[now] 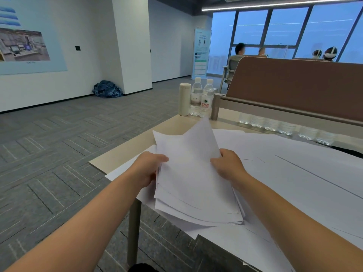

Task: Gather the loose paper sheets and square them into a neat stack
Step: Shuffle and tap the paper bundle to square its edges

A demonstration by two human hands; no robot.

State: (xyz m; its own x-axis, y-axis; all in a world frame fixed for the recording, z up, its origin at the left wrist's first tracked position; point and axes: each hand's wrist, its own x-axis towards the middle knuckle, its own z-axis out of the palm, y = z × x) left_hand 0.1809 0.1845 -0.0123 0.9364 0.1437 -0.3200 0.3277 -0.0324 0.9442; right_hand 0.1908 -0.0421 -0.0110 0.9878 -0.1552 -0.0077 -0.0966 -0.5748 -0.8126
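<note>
Paper sheets [193, 185] sat as a fanned bundle between the grips, left grip [150, 168] and right grip [228, 166] each pinching a side edge above the bench [135, 143]. Loosening either could spill skewed top sheets onto strays [294, 173] right of them.

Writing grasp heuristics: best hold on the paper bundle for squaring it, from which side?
Likely the side edges of the paper bundle, midway up, one hand from each side, as the left hand and right hand do. Its far corners fan apart, so leave ends free.
</note>
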